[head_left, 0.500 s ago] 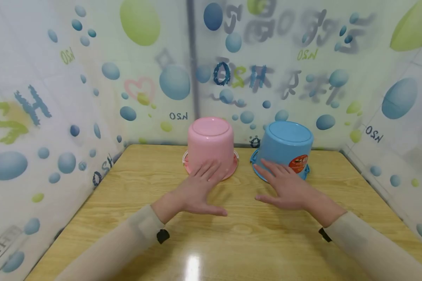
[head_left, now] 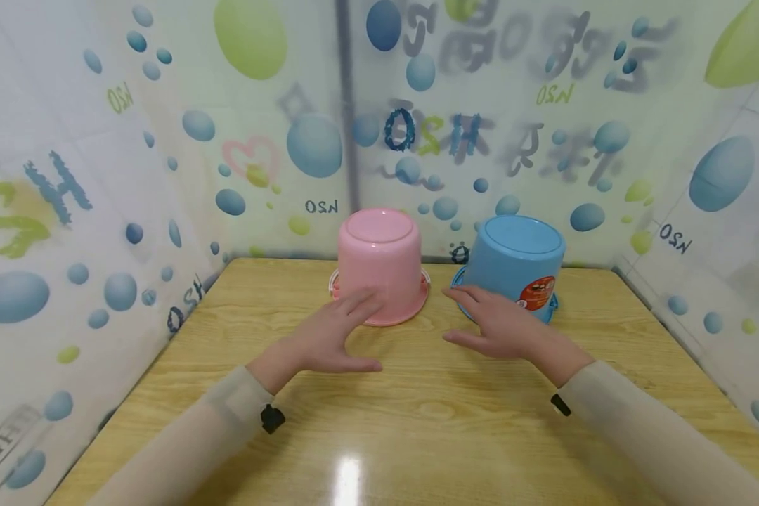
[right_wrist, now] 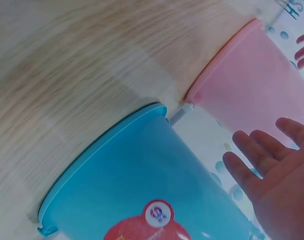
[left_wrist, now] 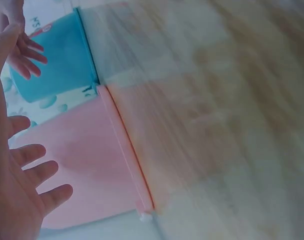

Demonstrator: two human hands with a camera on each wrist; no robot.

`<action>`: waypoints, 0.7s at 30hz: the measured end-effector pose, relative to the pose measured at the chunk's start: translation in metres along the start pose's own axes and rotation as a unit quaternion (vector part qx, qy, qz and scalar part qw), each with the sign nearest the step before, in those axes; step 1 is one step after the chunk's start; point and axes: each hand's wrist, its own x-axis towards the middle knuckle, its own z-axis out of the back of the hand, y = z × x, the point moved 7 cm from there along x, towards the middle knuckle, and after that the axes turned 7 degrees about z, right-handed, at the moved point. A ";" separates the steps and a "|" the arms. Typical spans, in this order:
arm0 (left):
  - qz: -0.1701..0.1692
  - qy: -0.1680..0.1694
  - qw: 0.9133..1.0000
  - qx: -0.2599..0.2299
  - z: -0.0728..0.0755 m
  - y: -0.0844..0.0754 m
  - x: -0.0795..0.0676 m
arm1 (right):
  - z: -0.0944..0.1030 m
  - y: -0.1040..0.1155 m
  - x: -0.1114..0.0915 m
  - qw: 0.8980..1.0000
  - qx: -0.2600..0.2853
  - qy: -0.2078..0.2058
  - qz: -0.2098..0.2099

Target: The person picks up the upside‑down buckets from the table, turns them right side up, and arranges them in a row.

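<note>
A pink bucket (head_left: 382,263) stands upside down near the back of the wooden table (head_left: 417,436). To its right is a blue bucket (head_left: 512,260), also upside down, with a red label (head_left: 536,292) on its side. My left hand (head_left: 325,337), fingers spread, hovers in front of the pink bucket and holds nothing. In front of the blue bucket hovers my right hand (head_left: 502,325), its fingers extended and its palm free. Both wrist views show the fingers apart from one another; whether any fingertip touches a bucket is hard to tell.
A patterned curtain (head_left: 278,232) hangs right behind the buckets, and similar sheets close off the left and right sides. The table's back edge lies close behind both buckets. A bright light reflection (head_left: 346,481) shows on the front of the tabletop.
Both hands have shifted to the left and slightly up in the head view, fingers still extended. The two buckets stand where they were.
</note>
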 end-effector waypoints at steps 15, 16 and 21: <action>0.082 0.012 0.996 -0.025 0.001 0.053 -0.023 | -0.022 -0.009 0.047 0.995 0.067 0.058 -0.040; 0.090 0.015 0.995 -0.026 0.002 0.056 -0.024 | -0.024 -0.010 0.049 0.994 0.074 0.062 -0.045; 0.137 0.038 0.990 -0.025 -0.002 0.072 -0.027 | -0.035 -0.017 0.062 0.989 0.092 0.081 -0.077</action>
